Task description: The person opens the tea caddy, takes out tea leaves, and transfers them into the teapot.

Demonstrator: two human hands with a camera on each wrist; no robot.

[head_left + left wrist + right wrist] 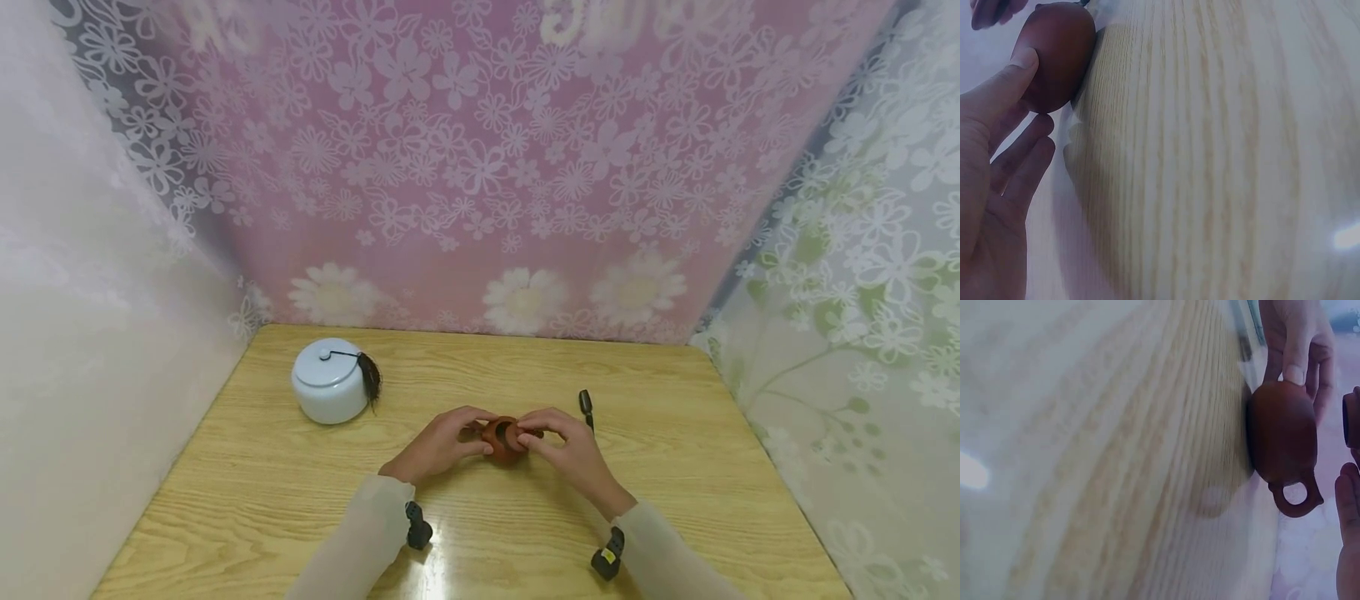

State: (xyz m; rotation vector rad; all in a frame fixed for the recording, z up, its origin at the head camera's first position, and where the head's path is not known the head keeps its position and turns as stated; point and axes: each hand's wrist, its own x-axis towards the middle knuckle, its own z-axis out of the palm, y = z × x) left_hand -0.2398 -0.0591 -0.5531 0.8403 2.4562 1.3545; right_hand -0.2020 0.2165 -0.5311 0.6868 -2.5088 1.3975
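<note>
A pink curtain [465, 167] printed with white flowers backs the wood-grain bench [675, 467]. The brown teapot [504, 455] sits at the bench's near middle, the white jar [330, 396] at its ten o'clock. At nine o'clock, the left hand [435, 448] has thumb and fingers spread around the pot's body; at three, the right hand [564, 446] pinches the lid [515, 436] narrowly, just above the pot. Best practice here: brace the pot lightly, keep the lid level, clear the rim gently. Twelve o'clock's pale lettering [592, 21] is cropped and unreadable; the yellow label [608, 557], at five, is too small.
</note>
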